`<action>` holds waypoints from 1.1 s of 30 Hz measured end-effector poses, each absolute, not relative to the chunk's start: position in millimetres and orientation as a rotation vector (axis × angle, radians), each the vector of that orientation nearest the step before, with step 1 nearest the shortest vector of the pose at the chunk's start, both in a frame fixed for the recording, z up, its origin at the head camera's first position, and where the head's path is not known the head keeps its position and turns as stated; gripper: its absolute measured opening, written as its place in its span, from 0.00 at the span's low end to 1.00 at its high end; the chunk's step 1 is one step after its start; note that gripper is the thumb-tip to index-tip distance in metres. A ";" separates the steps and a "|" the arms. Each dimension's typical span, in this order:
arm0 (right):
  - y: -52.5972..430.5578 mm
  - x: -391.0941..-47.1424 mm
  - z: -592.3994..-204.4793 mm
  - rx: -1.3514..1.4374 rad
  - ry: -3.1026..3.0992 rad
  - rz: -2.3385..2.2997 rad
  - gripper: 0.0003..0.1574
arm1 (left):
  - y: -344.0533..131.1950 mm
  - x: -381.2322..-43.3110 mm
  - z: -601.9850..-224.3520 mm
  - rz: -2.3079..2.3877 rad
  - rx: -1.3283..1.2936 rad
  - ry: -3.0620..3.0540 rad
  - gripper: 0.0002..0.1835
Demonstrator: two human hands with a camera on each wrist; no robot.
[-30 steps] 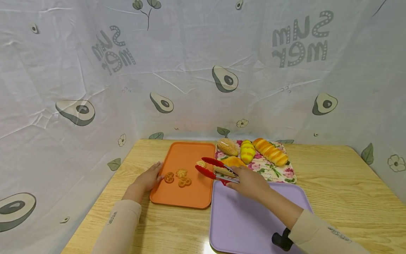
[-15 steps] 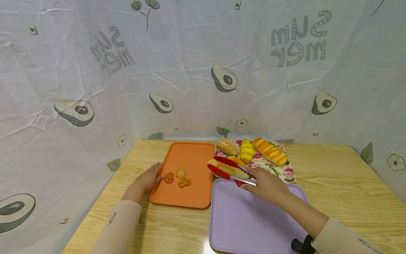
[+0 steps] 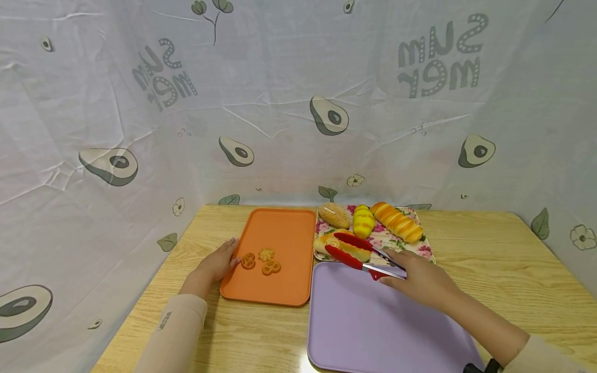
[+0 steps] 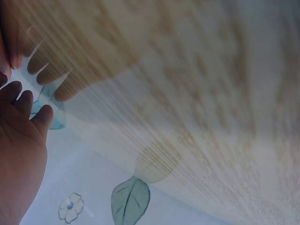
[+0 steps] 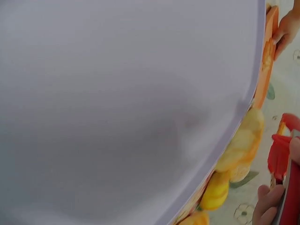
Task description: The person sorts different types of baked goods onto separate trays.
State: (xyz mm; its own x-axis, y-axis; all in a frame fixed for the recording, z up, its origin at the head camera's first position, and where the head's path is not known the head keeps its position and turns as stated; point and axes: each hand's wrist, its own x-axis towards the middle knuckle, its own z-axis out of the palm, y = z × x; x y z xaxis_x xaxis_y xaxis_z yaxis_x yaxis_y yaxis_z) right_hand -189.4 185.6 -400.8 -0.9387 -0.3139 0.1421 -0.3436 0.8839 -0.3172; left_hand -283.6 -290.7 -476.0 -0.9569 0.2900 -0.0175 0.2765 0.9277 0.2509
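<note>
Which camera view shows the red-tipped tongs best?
The head view: it shows the red-tipped tongs from both tips back to the right hand that grips them. The right wrist view catches only part of them, cut off at the right edge. The left wrist view shows none of them.

A bare left hand [image 4: 21,150], fingers extended, is mirrored in a glossy, pale-brown wood-grained tabletop [image 4: 197,108]; left of it, white cloth [image 4: 96,173] bears a grey-green leaf [image 4: 130,201].
</note>
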 end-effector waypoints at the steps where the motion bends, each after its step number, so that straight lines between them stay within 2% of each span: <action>1: 189.5 -188.0 -400.9 0.519 -2.964 0.522 0.47 | -291.1 -283.9 -476.4 0.382 0.446 3.030 0.33; 15: 245.9 -178.4 -412.2 0.637 -2.957 0.601 0.48 | -291.4 -284.8 -476.0 0.387 0.445 3.029 0.33; 33: 274.9 -178.8 -430.6 0.726 -2.964 0.641 0.45 | -290.4 -283.4 -474.9 0.393 0.457 3.032 0.33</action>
State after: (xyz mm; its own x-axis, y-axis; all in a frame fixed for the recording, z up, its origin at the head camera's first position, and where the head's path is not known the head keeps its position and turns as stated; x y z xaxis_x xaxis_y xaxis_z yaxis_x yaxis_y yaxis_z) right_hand -178.8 274.9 -430.6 -0.8914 -0.4377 0.1180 -0.4473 0.8072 -0.3851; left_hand -283.4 -290.4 -474.9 -0.9550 0.2964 -0.0121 0.2835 0.9240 0.2568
